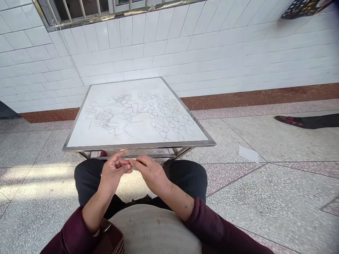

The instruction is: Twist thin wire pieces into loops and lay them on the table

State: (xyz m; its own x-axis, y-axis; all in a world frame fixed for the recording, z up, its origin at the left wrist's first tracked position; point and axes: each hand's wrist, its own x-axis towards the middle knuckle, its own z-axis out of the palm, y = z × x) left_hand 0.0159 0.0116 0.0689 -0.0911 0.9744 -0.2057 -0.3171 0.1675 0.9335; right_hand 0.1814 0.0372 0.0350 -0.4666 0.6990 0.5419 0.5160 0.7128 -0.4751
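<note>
My left hand (114, 171) and my right hand (150, 173) meet in front of my body, above my dark-trousered knees. Their fingertips pinch a small, thin pale piece (134, 166), mostly hidden by the fingers, so I cannot tell what it is. Just beyond my hands stands a low steel-framed table (137, 145) with a white top. Thin dark lines (119, 113) cover that top in a tangle on the left and chains of small loops on the right. They may be wire or drawn marks. Neither hand touches the table.
A white tiled wall with red skirting runs behind the table, below a barred window (87, 8). A person's dark-red shoe (289, 121) stands on the terrazzo floor at right. A white paper scrap (248, 154) lies nearby. A brown woven item (111, 238) sits by my left forearm.
</note>
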